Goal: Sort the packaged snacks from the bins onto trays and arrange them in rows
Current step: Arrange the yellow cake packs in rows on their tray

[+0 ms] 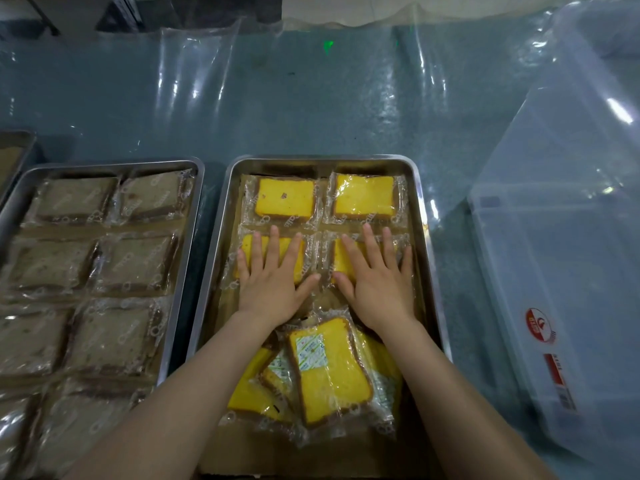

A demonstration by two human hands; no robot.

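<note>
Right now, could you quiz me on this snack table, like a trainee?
1. True or false: the left hand and right hand lie flat on yellow cakes.
2. The left tray holds: A brown cakes; B yellow cakes; C nothing.
3. Fill in: the loose pile lies at the ___ end of the right tray.
Key: 1 true; 2 A; 3 near.

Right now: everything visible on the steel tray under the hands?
Rectangular stainless-steel tray: rounded corners, raised rim, brown paper liner. Lies flat on the film-covered table, beside a second tray of brown slices. Holds four wrapped yellow cake slices in two rows, the nearer two pressed by the left hand and right hand, and a loose pile at its near end.
</note>
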